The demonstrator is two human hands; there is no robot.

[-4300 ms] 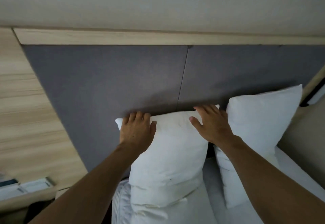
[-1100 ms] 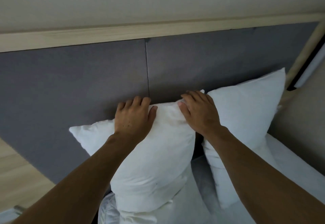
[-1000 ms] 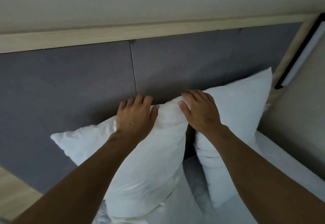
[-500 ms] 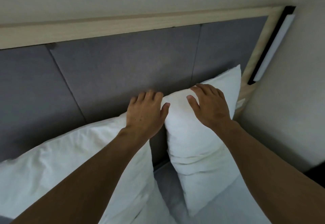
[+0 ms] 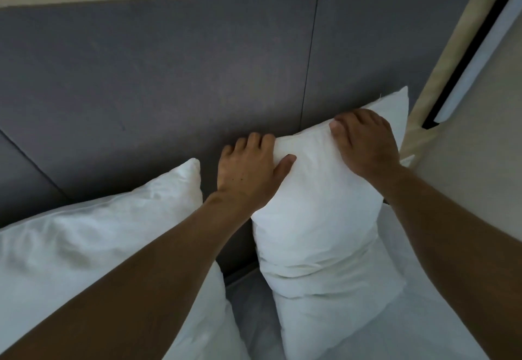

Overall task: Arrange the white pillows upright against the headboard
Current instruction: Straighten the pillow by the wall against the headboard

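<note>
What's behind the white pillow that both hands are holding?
The grey padded fabric headboard rises behind the plump white pillow. Whether they touch is hidden by the pillow and the grip of the left hand and right hand on its top edge.

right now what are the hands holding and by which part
Both hold the right pillow by its top edge: left hand at its left corner, right hand further along.

left grip (image 5: 248,170) is clutching the top left corner of the right pillow (image 5: 316,218), thumb lying across its front | right grip (image 5: 364,145) is curling over its top edge | both bare forearms are stretching toward it
</note>
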